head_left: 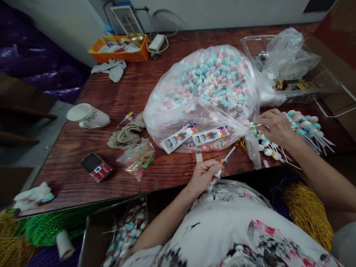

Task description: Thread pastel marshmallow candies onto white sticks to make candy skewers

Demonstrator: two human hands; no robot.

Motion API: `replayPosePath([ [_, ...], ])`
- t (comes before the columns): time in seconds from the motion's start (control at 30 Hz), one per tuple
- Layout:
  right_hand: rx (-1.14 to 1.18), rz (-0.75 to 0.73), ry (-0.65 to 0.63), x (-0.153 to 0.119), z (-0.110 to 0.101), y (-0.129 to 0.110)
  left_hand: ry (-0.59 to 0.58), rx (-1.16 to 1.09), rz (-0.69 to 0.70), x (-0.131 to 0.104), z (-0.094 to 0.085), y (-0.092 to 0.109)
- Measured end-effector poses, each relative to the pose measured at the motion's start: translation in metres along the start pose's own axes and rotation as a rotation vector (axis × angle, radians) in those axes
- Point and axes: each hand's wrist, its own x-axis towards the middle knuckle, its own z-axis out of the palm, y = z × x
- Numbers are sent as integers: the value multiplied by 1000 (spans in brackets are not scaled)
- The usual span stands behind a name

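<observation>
My left hand [204,176] is closed round a marshmallow stick [218,173] close to my body, at the table's front edge. Its white stick end points up and right, with a small coloured piece just above my fingers. My right hand [276,126] reaches to the table's right side, its fingers pinched at a pale stick beside a pile of marshmallow sticks [269,148]. Behind that wrist lies another bunch of marshmallow sticks [306,126]. Left of my right hand is a big clear bag [155,107] of pink, blue and white marshmallows, with printed wrappers [211,135] at its front.
A phone [96,167], white mug [89,115], small candy bag [139,157] and beige cloth bundle [126,131] lie at left. An orange tray [119,55] stands at the back. A clear plastic bin [325,83] sits back right. Below the edge is an open box [93,237] of marshmallow sticks.
</observation>
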Motion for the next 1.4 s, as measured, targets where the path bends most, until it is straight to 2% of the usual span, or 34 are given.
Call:
replayPosePath([
  [0.07, -64, -20, -88, 9, 8, 23, 55, -234, -139, 2, 1, 0],
  [0.2, -56, -98, -178, 12, 25, 33, 78, -481, -197, 3, 6, 0],
  [0.37, -2, -166, -131, 12, 38, 34, 127, -450, -226, 2, 7, -2],
  [0.5, 26, -182, -35, 13, 26, 34, 159, -365, -210, 6, 7, -4],
  [0.6, 154, -208, 137, 0, 4, 4, 210, -298, -182, 13, 10, -4],
  [0.7, 348, -136, 231, -24, -6, -58, 261, -248, -135, 22, 16, -5],
  [0.8, 569, -207, 214, -46, 14, -119, 252, -218, -10, 28, 19, -5],
  [0.87, 720, -135, 202, -53, 37, -141, 215, -189, 66, 27, 19, -3],
  [0.93, 842, -45, 190, -54, 57, -148, 174, -150, 105, 21, 16, 0],
  [1.0, 886, 2, 159, -51, 67, -144, 132, -72, 158, 13, 12, 3],
  [1.13, 888, 26, 88, -49, 68, -137, 114, 58, 306, 5, 7, 0],
  [1.3, 900, 2, 53, -51, 67, -138, 153, -79, 276, 11, 7, -12],
  [1.4, 857, 2, 93, -58, 73, -137, 155, -77, 268, 15, 8, -14],
])
